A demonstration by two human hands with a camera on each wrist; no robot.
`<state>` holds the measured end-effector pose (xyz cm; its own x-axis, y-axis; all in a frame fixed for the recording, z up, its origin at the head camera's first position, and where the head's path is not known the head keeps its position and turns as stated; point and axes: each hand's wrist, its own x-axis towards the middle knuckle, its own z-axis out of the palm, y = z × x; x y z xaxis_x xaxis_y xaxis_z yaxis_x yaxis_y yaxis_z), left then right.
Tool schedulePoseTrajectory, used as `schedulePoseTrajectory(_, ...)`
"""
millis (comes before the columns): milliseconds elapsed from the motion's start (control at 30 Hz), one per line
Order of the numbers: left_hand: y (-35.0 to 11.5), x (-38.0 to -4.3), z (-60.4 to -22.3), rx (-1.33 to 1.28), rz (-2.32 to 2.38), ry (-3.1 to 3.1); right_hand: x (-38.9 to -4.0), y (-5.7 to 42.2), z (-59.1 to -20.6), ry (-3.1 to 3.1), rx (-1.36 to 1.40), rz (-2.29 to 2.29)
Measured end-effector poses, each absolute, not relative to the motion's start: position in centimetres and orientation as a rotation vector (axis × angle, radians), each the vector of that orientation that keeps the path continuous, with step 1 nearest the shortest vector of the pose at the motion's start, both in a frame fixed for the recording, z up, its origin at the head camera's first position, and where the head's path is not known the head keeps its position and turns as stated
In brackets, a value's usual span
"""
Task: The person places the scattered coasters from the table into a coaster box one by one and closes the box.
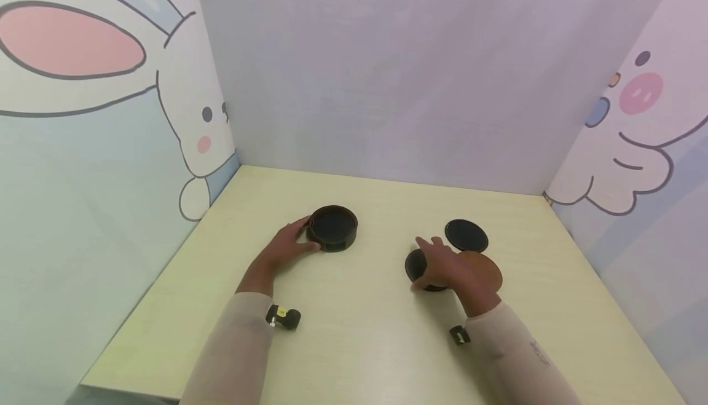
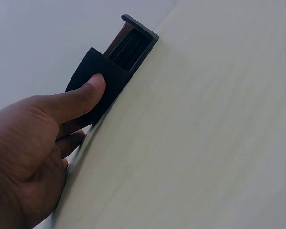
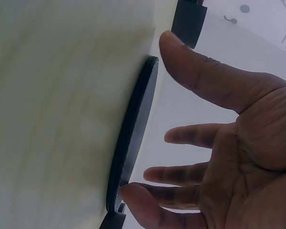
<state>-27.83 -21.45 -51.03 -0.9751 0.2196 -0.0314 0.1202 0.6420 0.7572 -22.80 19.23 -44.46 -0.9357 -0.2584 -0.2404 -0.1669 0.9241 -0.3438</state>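
My left hand (image 1: pixel 287 245) holds a round black coaster holder (image 1: pixel 334 239) by its left side, thumb on the wall and fingers behind. The left wrist view shows a gap in the holder's wall (image 2: pixel 105 81), with dark layered edges inside. My right hand (image 1: pixel 439 263) reaches over a round black coaster (image 1: pixel 415 263) lying on the table. In the right wrist view its thumb (image 3: pixel 200 71) and fingers are spread around the coaster (image 3: pixel 133 138), with a fingertip close to the near rim; whether it touches I cannot tell. The hand hides part of this coaster from the head view.
A second black coaster (image 1: pixel 466 235) lies behind my right hand. Beside it a brown disc (image 1: pixel 489 270) is partly covered by my right wrist. The pale wooden table (image 1: pixel 354 331) is bounded by a back wall (image 1: pixel 387 85) and side walls with cartoon animals.
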Motion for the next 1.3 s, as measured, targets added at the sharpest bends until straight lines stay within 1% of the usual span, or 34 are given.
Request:
schedulePoseTrajectory(333,-21.41,-27.51,-50.87,0.23,1.267,2.721,-22.6,19.41,-44.2,2.764,-0.274,-0.427)
schedulePoseTrajectory(867,-21.32,-27.54,-50.91,0.248,1.276,2.73,-22.5,19.93,-43.95,2.775,-0.38,-0.345)
schedulePoseTrajectory(1300,-21.19,-27.12,-50.56,0.251,1.269,2.733,-22.44,19.84,-44.05,2.805,-0.361,-0.361)
